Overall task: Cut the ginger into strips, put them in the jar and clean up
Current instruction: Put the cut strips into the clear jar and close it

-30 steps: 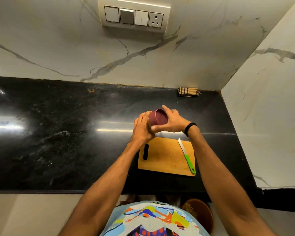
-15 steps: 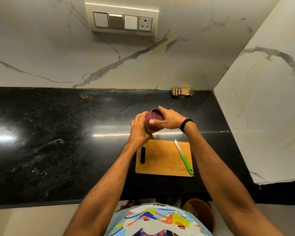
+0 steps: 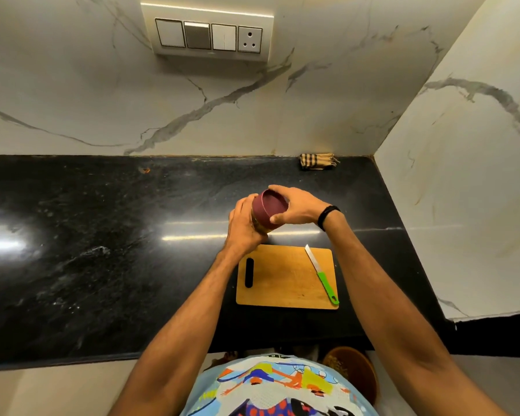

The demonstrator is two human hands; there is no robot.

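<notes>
Above the black counter, both hands hold a small glass jar with a maroon lid, tilted so the lid faces me. My left hand wraps round the jar's body. My right hand, with a black band at the wrist, grips the lid from the right. The jar's contents are hidden by my fingers. Below the hands a bare wooden cutting board lies on the counter, and a green-handled knife rests along its right side.
A folded striped cloth lies in the back right corner against the marble wall. A switch panel is on the wall above. A brown bowl-like bin sits below the counter's front edge.
The hands and jar stay held just above the board's far edge. The camera has tilted slightly, shifting the whole scene in view; the grip on lid and jar looks the same.
</notes>
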